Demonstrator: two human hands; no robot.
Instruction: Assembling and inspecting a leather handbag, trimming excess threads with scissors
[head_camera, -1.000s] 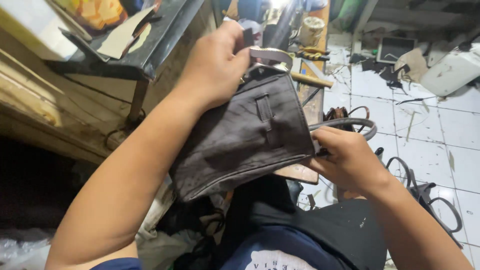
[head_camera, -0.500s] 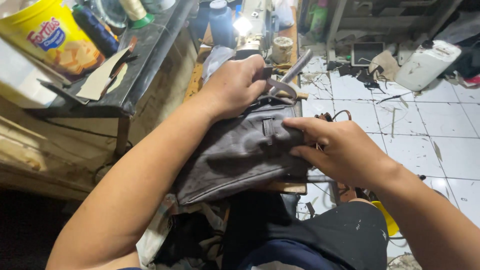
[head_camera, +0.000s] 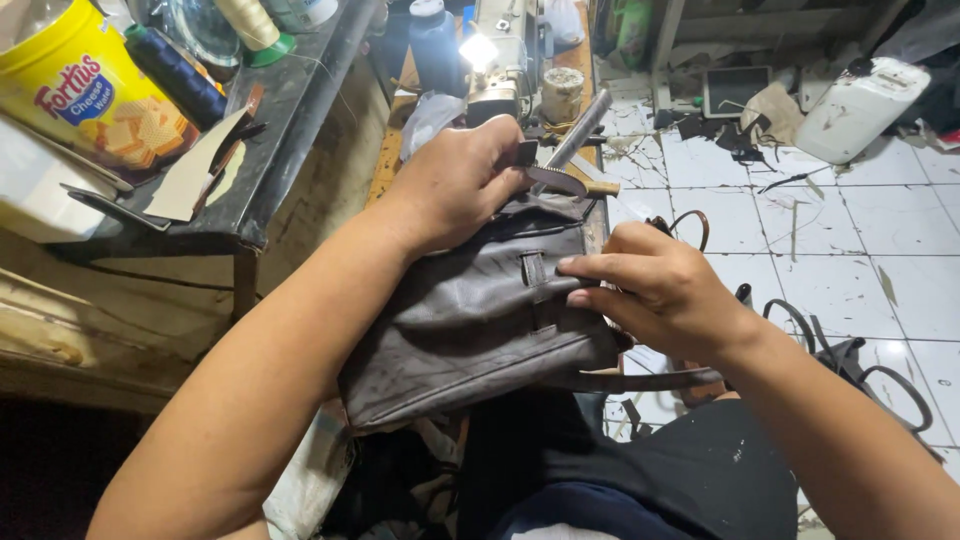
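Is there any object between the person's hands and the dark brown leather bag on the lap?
Nothing visible does. The left hand lies directly on the top edge of the brown leather bag, and the right hand touches its small strap loop with the fingertips. Both hands are already in contact with the bag.

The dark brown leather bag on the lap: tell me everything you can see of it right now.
The dark brown leather bag is soft, creased and slightly glossy, lying tilted across the person's lap. A narrow strap tab with a small loop runs down the middle of its face. A thin handle strap trails out at its lower right. The left hand grips its upper edge, and the right hand presses fingertips on the strap tab. Its stitched lower left edge hangs free.
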